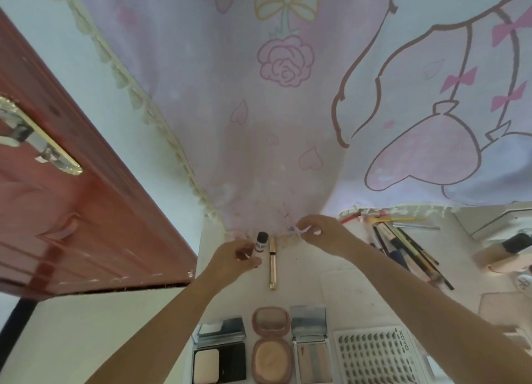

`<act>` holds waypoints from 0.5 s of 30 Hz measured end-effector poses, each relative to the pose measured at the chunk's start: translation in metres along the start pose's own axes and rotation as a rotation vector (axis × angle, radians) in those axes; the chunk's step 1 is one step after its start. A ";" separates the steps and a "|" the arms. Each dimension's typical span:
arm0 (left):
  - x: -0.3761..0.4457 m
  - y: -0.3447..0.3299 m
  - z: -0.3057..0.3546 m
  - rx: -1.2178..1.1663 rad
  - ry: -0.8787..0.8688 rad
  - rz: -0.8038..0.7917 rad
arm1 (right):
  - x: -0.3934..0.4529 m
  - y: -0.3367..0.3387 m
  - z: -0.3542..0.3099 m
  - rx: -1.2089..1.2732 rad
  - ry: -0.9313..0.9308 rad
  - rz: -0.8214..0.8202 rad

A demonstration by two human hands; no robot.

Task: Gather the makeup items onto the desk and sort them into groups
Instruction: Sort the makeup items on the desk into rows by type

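My left hand [233, 257] holds a small white tube with a black cap and red label [260, 244] at the far edge of the white desk [311, 274]. A slim gold tube [272, 265] lies just right of it. My right hand [322, 234] pinches a small thin item I cannot identify, close to the hanging cloth. Near me stand three open compacts in a row: a silver powder case [220, 352], a round pink one [271, 346] and a silver palette [310, 346]. A tray of false lashes [377, 357] lies to their right.
A pastel printed cloth [288, 110] hangs over the desk's far edge. Several pencils and brushes [408, 248] lie at the right, with a foundation bottle [506, 254] further right. A red-brown door [72, 211] with a metal handle stands at the left.
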State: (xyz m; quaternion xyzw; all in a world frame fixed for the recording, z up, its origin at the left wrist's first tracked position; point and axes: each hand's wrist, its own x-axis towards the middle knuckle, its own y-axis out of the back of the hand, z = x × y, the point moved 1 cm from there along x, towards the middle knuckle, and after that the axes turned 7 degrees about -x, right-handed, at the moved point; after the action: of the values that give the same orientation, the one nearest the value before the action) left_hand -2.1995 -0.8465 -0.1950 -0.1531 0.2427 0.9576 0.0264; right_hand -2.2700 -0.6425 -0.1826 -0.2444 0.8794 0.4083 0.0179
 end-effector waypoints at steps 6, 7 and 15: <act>-0.003 -0.002 -0.058 0.009 0.143 0.001 | -0.003 -0.068 0.035 -0.314 -0.081 -0.190; 0.000 -0.003 -0.063 0.019 0.161 -0.006 | -0.003 -0.076 0.037 -0.370 -0.064 -0.217; 0.026 -0.008 -0.089 0.069 0.173 -0.057 | 0.001 -0.113 0.054 -0.566 -0.137 -0.367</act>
State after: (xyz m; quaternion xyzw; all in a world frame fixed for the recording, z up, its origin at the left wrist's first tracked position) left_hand -2.1981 -0.8818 -0.2808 -0.2409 0.2723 0.9308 0.0378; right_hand -2.2297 -0.6655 -0.2991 -0.3658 0.6693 0.6416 0.0816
